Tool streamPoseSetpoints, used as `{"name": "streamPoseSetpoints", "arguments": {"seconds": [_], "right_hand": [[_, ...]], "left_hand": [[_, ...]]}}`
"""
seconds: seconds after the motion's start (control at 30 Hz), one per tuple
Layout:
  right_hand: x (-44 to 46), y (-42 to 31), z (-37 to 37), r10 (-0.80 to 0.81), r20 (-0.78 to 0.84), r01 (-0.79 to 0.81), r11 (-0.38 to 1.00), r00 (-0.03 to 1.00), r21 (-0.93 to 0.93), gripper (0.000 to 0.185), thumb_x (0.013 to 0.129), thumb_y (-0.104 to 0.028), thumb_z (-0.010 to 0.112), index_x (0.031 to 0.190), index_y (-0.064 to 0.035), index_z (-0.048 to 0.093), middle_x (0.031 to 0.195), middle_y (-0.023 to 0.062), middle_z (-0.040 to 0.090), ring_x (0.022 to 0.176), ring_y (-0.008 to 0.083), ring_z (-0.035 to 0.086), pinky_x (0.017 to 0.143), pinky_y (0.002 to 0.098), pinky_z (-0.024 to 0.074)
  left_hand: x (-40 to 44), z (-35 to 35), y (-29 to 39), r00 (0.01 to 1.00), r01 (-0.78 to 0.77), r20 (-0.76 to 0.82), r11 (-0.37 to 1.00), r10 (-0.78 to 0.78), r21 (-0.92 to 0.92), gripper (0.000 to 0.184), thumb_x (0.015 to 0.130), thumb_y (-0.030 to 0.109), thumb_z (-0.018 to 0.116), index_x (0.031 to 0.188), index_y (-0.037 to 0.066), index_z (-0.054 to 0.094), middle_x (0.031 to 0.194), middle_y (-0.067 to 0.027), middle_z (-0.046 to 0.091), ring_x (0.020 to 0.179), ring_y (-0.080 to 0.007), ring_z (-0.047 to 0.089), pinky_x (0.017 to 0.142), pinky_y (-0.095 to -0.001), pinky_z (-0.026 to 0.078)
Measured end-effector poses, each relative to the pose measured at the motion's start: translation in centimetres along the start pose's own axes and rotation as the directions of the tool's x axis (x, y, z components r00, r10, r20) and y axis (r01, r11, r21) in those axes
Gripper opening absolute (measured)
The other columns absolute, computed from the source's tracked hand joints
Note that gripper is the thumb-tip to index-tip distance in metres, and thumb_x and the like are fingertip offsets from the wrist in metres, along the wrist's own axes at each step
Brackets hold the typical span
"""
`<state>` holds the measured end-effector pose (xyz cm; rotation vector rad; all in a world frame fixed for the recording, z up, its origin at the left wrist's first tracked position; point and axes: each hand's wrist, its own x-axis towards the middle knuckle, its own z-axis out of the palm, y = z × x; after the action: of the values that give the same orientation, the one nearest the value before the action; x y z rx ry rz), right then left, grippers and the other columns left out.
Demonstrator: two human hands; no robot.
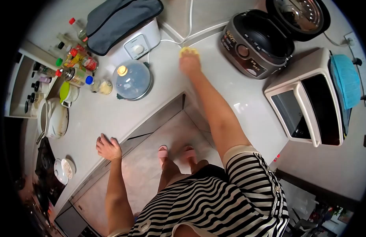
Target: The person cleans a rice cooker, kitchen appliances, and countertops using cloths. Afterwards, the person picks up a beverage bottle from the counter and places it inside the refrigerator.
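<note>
My right hand (189, 64) reaches to the back corner of the white countertop (167, 83), pressing a yellow cloth (189, 50) onto the surface. Its fingers are closed over the cloth, and the palm hides part of it. Against the counter's front edge rests my left hand (108, 147), fingers spread, holding nothing. A clear dome lid with a yellow knob (131, 80) covers a round dish to the left of my right arm. To the right of the cloth stands a rice cooker (254, 45) with its lid raised.
A white appliance with a dial (139, 41) stands behind the dome under a grey cover (121, 21). Several seasoning bottles (76, 65) and a white pot (56, 117) line the left side. A toaster oven (309, 102) occupies the right. A white cord (190, 19) runs down the back wall.
</note>
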<state>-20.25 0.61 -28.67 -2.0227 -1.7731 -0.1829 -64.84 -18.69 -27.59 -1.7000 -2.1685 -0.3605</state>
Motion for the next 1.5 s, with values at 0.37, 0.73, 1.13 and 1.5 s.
{"name": "streamPoseSetpoints", "arguments": {"seconds": [0.37,0.73,1.13,1.5], "right_hand": [[-0.6,-6.0,1.5,-0.353,-0.27,0.415,0.881,0.896,0.228,0.02,0.081,-0.009,0.05,0.096,-0.0041,0.063,0.108,0.0127,0.063,0.106,0.0289,0.057,0.094,0.0381,0.0414],[4.5,-7.4,1.8,-0.152,0.034,0.149,0.986,0.988,0.078,0.034,0.086,-0.021,0.05,0.116,-0.0047,0.055,0.125,0.0128,0.053,0.12,0.0329,0.044,0.1,0.0453,0.033],[-10.4,0.0,-7.7,-0.275,0.059,0.258,0.944,0.96,0.206,0.037,0.083,-0.008,0.053,0.119,-0.0006,0.052,0.129,0.0187,0.05,0.12,0.0397,0.045,0.102,0.0442,0.0355],[-46.0,9.3,-31.7,-0.005,0.563,-0.062,0.993,0.826,0.099,0.038,0.082,-0.002,0.051,0.12,0.0008,0.049,0.137,0.0227,0.039,0.127,0.0474,0.032,0.105,0.0539,0.0253]], "left_hand": [[0.2,-0.5,0.3,1.0,-0.002,-0.018,0.999,0.001,-0.047,0.052,0.075,0.034,0.05,0.123,0.012,0.051,0.123,-0.012,0.049,0.112,-0.0318,0.044,0.087,-0.0474,0.036],[0.3,-0.5,0.1,0.998,-0.01,-0.069,0.993,0.002,-0.114,0.054,0.071,0.033,0.053,0.12,0.009,0.054,0.12,-0.0128,0.05,0.109,-0.0316,0.044,0.088,-0.0453,0.034],[0.2,-0.3,-0.1,0.997,-0.022,-0.074,0.996,0.015,-0.088,0.052,0.075,0.034,0.053,0.122,0.012,0.054,0.121,-0.0101,0.051,0.113,-0.0301,0.044,0.088,-0.0461,0.035],[0.2,0.3,0.1,1.0,0.0,-0.028,1.0,-0.001,-0.024,0.047,0.078,0.036,0.05,0.121,0.017,0.053,0.123,-0.0092,0.05,0.112,-0.0311,0.044,0.087,-0.0472,0.036]]}}
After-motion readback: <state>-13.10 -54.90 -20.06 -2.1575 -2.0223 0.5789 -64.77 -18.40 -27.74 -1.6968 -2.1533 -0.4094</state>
